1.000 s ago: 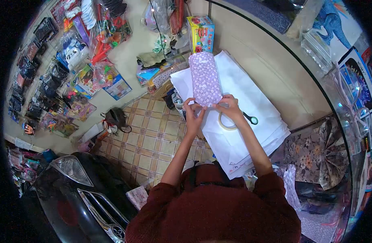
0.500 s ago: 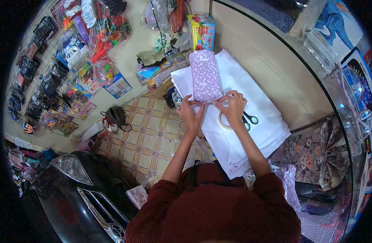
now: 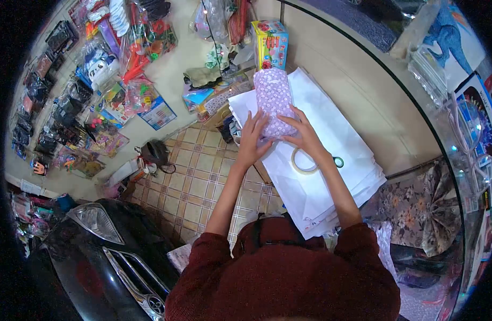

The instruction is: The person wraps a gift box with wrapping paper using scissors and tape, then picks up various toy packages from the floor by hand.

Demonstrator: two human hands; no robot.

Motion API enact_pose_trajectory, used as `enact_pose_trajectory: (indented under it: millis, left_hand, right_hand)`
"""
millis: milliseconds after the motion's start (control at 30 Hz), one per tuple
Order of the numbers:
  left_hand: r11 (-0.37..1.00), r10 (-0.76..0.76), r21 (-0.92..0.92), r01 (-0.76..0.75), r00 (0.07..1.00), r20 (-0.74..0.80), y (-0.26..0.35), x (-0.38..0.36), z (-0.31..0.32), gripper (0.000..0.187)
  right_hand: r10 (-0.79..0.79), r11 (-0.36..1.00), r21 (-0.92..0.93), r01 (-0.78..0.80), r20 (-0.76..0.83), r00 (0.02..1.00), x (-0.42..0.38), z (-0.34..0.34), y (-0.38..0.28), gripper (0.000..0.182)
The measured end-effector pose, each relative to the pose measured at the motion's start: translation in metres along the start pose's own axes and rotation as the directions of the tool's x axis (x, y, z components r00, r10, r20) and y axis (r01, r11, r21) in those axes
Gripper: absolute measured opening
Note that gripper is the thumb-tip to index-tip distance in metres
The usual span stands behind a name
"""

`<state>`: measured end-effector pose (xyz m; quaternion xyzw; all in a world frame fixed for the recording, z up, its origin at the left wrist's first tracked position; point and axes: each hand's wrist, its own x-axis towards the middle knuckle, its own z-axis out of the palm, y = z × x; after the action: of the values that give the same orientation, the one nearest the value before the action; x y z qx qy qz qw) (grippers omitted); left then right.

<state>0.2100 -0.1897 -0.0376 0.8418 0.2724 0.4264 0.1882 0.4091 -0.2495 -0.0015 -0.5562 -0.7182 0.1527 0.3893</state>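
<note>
Both hands are now lying flat on the parcel [image 3: 273, 101] — left hand [image 3: 251, 140], right hand [image 3: 304, 134] — pressing, no longer pinching its near end; tape [image 3: 304, 160] is lying untouched.

Small shop interior; beige wall [image 3: 165, 80] far left, hung with bagged toys [image 3: 96, 69]; tan tiled floor [image 3: 198, 182] below it; beige counter [image 3: 358, 101] with dark rim runs far to right; floral cloth [image 3: 417, 203] at right; black ride-on toy car [image 3: 96, 257] near left; dim, cool lighting.
</note>
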Motion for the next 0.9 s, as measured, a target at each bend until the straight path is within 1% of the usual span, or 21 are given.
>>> enact_pose_trajectory:
  millis: [100,200,300,400,500,600,700,800,900]
  left_hand:
    - [0.997,0.034,-0.070,-0.031,0.998,0.056,-0.002,0.007,-0.002,0.070]
    - [0.994,0.040,-0.105,-0.033,0.997,0.065,-0.002,0.009,-0.001,0.067]
    - [0.994,0.026,-0.106,-0.019,0.997,0.067,-0.002,0.010,0.000,0.064]
    - [0.998,-0.027,-0.058,0.032,0.996,0.083,-0.006,0.010,0.005,0.063]
    - [0.999,-0.025,-0.038,0.028,0.997,0.079,-0.007,0.008,0.006,0.061]
    - [0.998,-0.055,-0.011,0.056,0.996,0.075,-0.006,0.007,0.008,0.061]
    - [0.999,-0.005,0.037,0.003,0.997,0.080,-0.007,0.008,0.006,0.061]
    - [1.000,0.003,0.015,-0.004,0.998,0.068,-0.005,0.008,0.003,0.060]
    - [0.999,0.035,0.026,-0.037,0.995,0.092,-0.011,0.009,0.002,0.061]
  right_hand:
    - [0.008,1.000,0.003,-0.007,-0.040,0.999,-0.001,0.005,0.001,0.057]
    - [0.002,0.998,-0.066,-0.007,-0.074,0.997,0.000,0.010,0.007,0.054]
    - [0.005,0.998,-0.066,-0.011,-0.087,0.996,0.000,0.013,0.011,0.051]
    - [0.014,0.997,-0.072,-0.021,-0.100,0.995,-0.001,0.016,0.012,0.051]
    - [0.021,0.992,-0.120,-0.034,-0.103,0.994,0.000,0.017,0.009,0.049]
    - [0.033,0.988,-0.148,-0.042,-0.067,0.997,-0.002,0.011,0.000,0.049]
    - [0.014,0.978,-0.206,-0.029,-0.075,0.997,-0.005,0.012,0.000,0.049]
    - [0.001,0.971,-0.240,-0.015,-0.057,0.998,-0.005,0.012,0.003,0.051]
    - [0.047,0.982,-0.185,-0.048,-0.010,0.999,-0.005,0.005,-0.001,0.058]
